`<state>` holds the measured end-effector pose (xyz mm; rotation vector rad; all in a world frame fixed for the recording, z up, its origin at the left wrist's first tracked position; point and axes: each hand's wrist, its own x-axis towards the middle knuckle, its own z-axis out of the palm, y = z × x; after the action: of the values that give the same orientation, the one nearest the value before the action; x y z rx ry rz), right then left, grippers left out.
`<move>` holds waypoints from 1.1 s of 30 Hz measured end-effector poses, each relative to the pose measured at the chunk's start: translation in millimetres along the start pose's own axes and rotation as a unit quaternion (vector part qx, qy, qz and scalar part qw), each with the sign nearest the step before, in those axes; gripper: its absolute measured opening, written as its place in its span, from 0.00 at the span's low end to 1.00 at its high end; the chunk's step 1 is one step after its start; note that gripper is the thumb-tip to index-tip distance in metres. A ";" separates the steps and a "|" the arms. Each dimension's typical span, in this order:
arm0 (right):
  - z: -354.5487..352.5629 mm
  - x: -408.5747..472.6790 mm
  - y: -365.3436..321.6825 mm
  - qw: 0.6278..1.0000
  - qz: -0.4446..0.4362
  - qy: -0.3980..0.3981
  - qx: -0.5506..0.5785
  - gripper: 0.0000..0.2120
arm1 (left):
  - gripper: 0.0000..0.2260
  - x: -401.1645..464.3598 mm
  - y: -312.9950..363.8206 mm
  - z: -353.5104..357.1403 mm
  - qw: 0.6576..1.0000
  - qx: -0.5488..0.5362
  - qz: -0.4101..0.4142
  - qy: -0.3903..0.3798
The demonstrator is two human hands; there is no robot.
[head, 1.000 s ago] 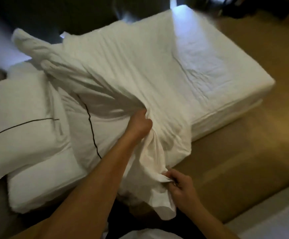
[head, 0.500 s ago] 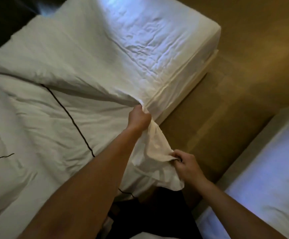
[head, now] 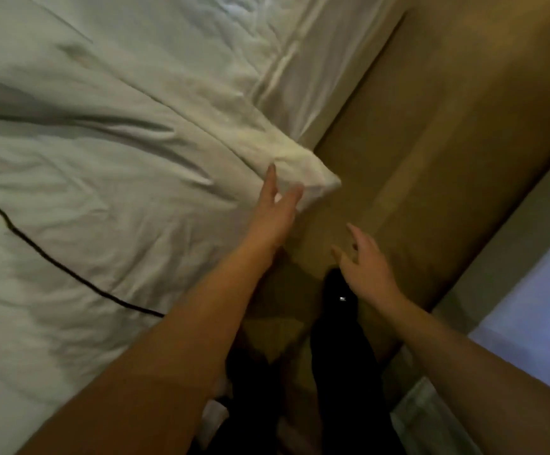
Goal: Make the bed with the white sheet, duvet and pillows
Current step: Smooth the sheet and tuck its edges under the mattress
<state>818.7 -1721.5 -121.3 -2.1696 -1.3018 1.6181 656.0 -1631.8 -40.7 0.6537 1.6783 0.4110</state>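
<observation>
A white duvet (head: 109,178) with a thin black line (head: 47,254) lies spread over the bed and fills the left of the head view. Its corner (head: 316,178) juts over the bed's right edge. The white sheet (head: 299,70) covers the mattress side beyond it. My left hand (head: 275,211) is open, fingers spread, fingertips at the duvet corner and holding nothing. My right hand (head: 363,261) hovers open above the floor, apart from the bedding. No pillow is in sight.
A tan carpeted aisle (head: 447,142) runs between this bed and a second white bed (head: 529,310) at the lower right. My dark-clad legs (head: 342,356) stand in the aisle beside the mattress.
Both hands have let go of the duvet edge they were gripping. The duvet has dropped flat onto the bed. The view has swung down toward the bed's edge and the floor.
</observation>
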 end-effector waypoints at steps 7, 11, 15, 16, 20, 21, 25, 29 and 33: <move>43.4 12.3 -3.9 0.997 0.019 -0.062 0.035 0.30 | 0.27 7.7 -51.5 -65.8 0.929 0.339 0.140 0.048; 51.1 26.6 -28.8 0.996 -0.014 -0.070 0.050 0.28 | 0.27 29.6 -25.7 -92.0 0.726 0.627 0.274 0.069; 55.3 85.6 -58.3 0.996 -0.064 0.000 0.060 0.28 | 0.26 96.8 20.8 -108.5 0.608 0.714 0.335 0.093; 53.0 104.5 -68.7 0.995 -0.080 0.029 0.051 0.29 | 0.26 115.4 31.5 -114.2 0.598 0.721 0.335 0.106; 31.7 181.4 -107.7 0.984 -0.135 0.117 0.010 0.38 | 0.28 160.5 38.8 -122.7 0.570 0.746 0.322 0.120; 27.7 199.4 -114.1 0.984 -0.144 0.103 0.004 0.43 | 0.29 165.0 35.0 -122.4 0.568 0.746 0.325 0.122; 34.9 237.1 -116.4 0.989 -0.130 -0.027 -0.068 0.47 | 0.33 170.5 43.1 -119.0 0.598 0.715 0.339 0.124; 43.4 229.9 -101.0 0.979 -0.139 -0.022 -0.147 0.10 | 0.32 173.9 90.9 -117.6 0.578 0.705 0.402 0.090; 30.7 209.2 -79.9 0.987 -0.148 0.019 -0.058 0.10 | 0.22 178.8 133.4 -108.1 0.559 0.742 0.366 0.063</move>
<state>759.3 -1537.5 -238.4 -1.9389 -1.6514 1.4110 556.5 -1407.6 -76.6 2.6694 1.4640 -0.6217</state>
